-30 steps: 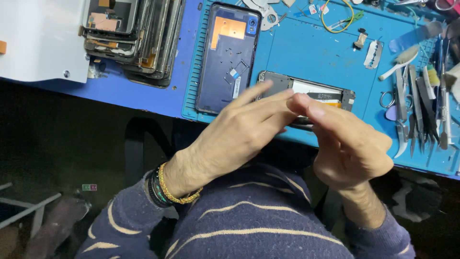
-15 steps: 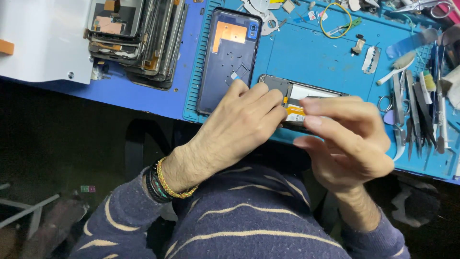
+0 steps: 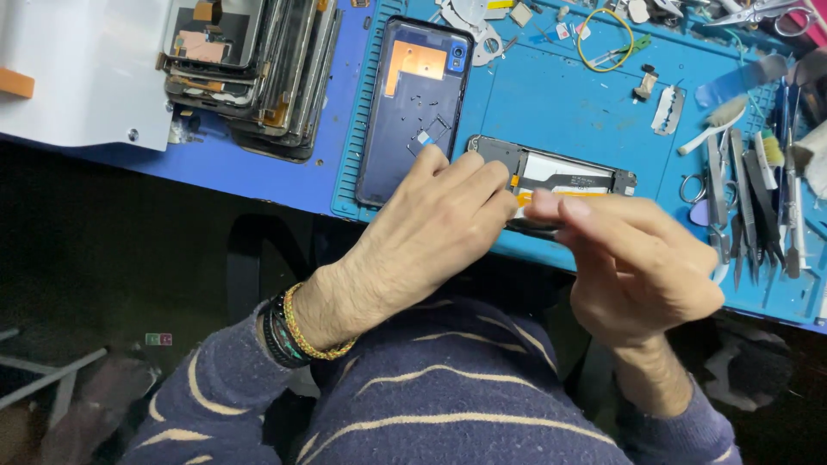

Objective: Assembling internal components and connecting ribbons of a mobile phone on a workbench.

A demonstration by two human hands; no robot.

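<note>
An opened phone body (image 3: 560, 176) with its insides showing lies on the blue work mat (image 3: 568, 103), tilted up at the near edge. My left hand (image 3: 435, 228) rests its fingers on the phone's left end and grips it. My right hand (image 3: 633, 263) holds the phone's near edge, fingertips pinched by an orange flex strip (image 3: 527, 199). A dark blue phone back cover (image 3: 413, 108) lies face up just left of the phone, beside my left fingers.
A stack of phone frames (image 3: 245, 69) sits at the back left next to a white box (image 3: 69, 77). Tweezers, scissors and brushes (image 3: 758, 189) lie along the mat's right side. A yellow wire loop (image 3: 603, 39) and small parts lie at the back.
My hands have come apart from over the phone, uncovering its open inside. My right fingers have moved down to the orange strip at the near edge.
</note>
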